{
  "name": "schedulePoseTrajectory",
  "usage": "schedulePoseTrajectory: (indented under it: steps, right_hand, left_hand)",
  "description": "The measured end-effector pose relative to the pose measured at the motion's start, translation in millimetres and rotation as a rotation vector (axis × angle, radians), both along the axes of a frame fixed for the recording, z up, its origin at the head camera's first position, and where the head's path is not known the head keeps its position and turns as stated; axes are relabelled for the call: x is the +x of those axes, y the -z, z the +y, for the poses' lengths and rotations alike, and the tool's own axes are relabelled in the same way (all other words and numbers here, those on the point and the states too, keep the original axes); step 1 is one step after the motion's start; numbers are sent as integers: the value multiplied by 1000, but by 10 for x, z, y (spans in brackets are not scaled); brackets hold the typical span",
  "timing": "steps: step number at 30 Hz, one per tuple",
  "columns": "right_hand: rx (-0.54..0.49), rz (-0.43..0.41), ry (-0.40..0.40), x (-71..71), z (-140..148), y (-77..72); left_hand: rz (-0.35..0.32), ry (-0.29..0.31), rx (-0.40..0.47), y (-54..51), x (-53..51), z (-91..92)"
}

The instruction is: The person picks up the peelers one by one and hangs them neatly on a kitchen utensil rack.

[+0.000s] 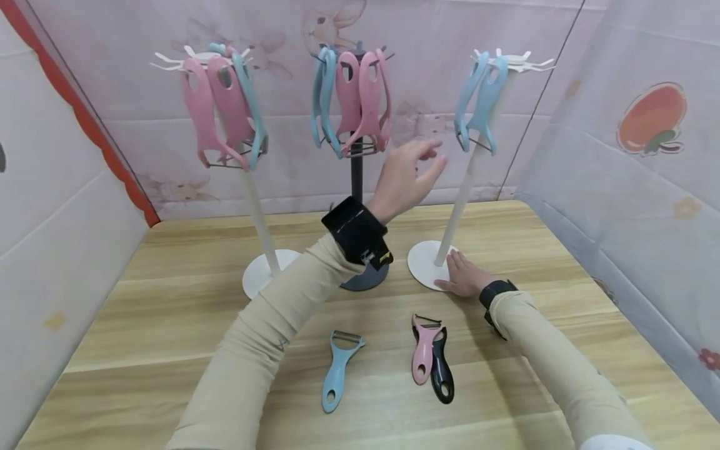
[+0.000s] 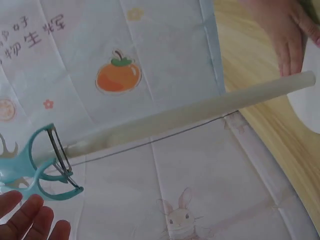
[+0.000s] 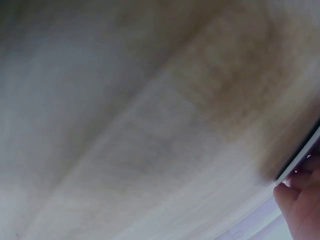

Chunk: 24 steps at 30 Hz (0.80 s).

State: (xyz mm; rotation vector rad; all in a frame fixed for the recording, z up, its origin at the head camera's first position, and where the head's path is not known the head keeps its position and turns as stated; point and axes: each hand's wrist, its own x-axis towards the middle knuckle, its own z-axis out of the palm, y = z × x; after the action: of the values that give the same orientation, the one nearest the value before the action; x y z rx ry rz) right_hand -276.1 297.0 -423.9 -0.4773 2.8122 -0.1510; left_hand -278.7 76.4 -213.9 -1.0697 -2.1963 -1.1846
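Note:
My left hand (image 1: pixel 407 178) is raised between the middle and right stands, fingers loosely bent and holding nothing. Two blue peelers (image 1: pixel 488 94) hang from the hooks of the right white stand (image 1: pixel 462 194), and in the left wrist view the left fingers (image 2: pixel 35 217) are beside these peelers (image 2: pixel 42 165). My right hand (image 1: pixel 467 277) rests on that stand's round white base (image 1: pixel 422 262), with its fingers stretched toward the pole. The right wrist view is mostly blurred, with fingers (image 3: pixel 302 200) at the base's edge.
A left white stand (image 1: pixel 260 219) holds pink and blue peelers (image 1: pixel 205 106); a black stand (image 1: pixel 357 178) holds more peelers (image 1: pixel 368 94). In front lie a blue peeler (image 1: pixel 336 372), a pink peeler (image 1: pixel 423 356) and a black peeler (image 1: pixel 443 375). Printed cloth walls (image 1: pixel 635 206) surround the wooden table (image 1: pixel 169 325).

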Motion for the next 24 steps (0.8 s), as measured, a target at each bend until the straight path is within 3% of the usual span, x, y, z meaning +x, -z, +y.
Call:
schedulePoseTrajectory:
  steps: [7, 14, 18, 24]
  right_hand:
    - [-5, 18, -23, -7, 16, -2]
    - [-23, 34, -55, -30, 49, 70]
    - [-38, 30, -49, -45, 76, 78]
    - [-18, 41, -51, -74, 105, 120]
  left_hand:
    - [64, 124, -62, 242, 242, -167]
    - [175, 304, -243, 494, 515, -395]
    - [208, 352, -323, 629, 644, -519]
    - [298, 357, -449, 856, 753, -723]
